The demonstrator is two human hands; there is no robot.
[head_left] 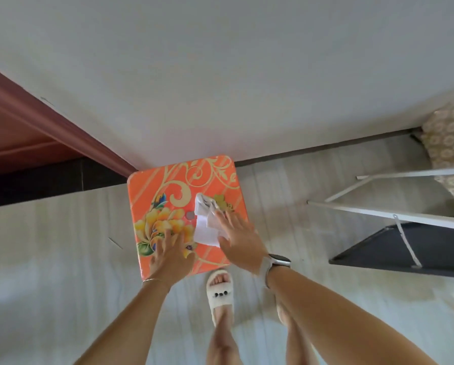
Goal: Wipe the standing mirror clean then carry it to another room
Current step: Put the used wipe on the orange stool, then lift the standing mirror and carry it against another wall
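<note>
A white crumpled cloth (204,225) lies on the orange flowered top of a square stool (178,185) that stands against the wall. My right hand (240,241), with a watch on its wrist, has its fingers on the cloth's near edge and holds it. Beside it, my left hand (171,255) presses flat on the stool's front left part, fingers spread, holding nothing. At the right, a white-framed dark panel (405,246) leans low over the floor; it looks like the standing mirror, about an arm's length from my right hand.
A pale wall (220,75) runs behind the stool. A maroon door (23,127) stands at the left. Patterned beige fabric (449,143) hangs at the far right above the white frame bars (378,213). My slippered feet (220,291) stand on the light floor just in front of the stool.
</note>
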